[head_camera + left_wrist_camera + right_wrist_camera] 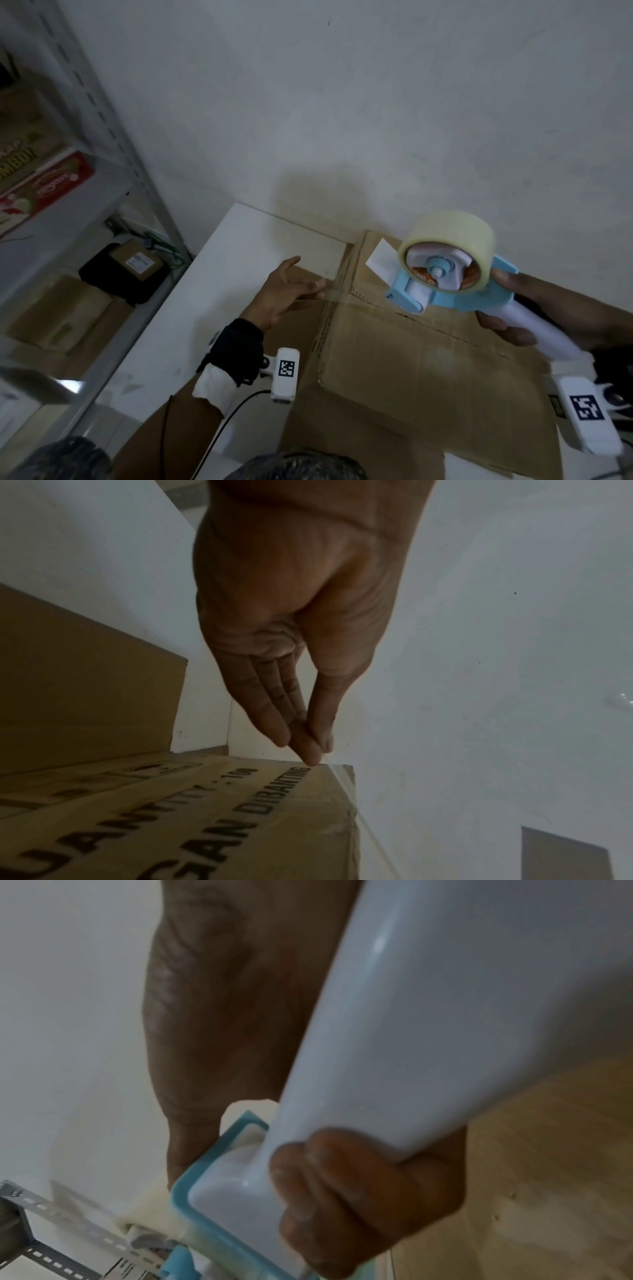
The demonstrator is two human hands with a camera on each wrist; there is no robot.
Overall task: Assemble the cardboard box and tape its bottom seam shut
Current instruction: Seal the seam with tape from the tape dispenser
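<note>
A brown cardboard box lies on the white table with its flap seam facing up. My left hand is at the box's left edge. There it pinches the free end of a clear tape strip between thumb and fingertips. The tape stretches across the box corner to a blue and white tape dispenser with a pale roll, held just above the seam. My right hand grips the dispenser's white handle, fingers wrapped round it.
A grey metal shelf rack with cartons stands at the left. A black bag holding a parcel lies below it. The white wall rises just behind the table. Another flat cardboard piece lies left of the box.
</note>
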